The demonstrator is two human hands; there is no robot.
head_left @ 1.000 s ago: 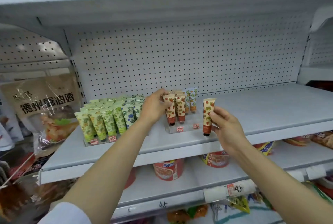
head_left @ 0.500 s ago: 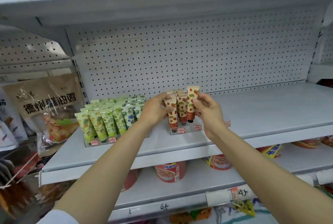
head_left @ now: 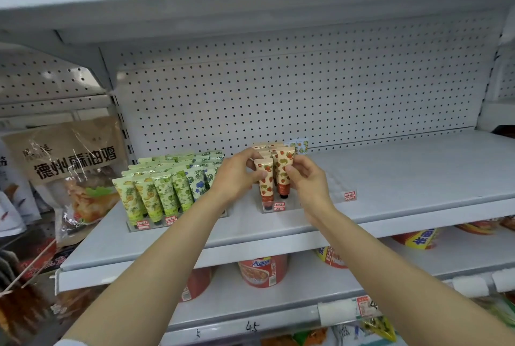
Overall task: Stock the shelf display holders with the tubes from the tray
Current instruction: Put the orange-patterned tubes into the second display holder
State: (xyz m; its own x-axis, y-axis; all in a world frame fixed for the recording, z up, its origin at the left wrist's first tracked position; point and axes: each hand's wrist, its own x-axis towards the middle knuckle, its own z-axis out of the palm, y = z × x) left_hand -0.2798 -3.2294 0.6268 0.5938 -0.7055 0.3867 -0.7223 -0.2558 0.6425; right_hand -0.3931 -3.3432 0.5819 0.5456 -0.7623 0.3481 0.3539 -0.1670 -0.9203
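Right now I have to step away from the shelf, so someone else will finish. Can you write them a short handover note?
Left hand: pinches the front strawberry tube, which stands in the clear holder.
Right hand: holds a second strawberry tube beside it, cap down, apparently being seated in the holder.
Done: the left holder is packed with green and blue tubes; several strawberry tubes stand behind the front ones.
Left: seat the right-hand tube and fill the rest of the holder. The tray is out of view, so I cannot tell how many tubes remain.

Hands (head_left: pixel 274 178) hide the rear strawberry tubes (head_left: pixel 274 147).
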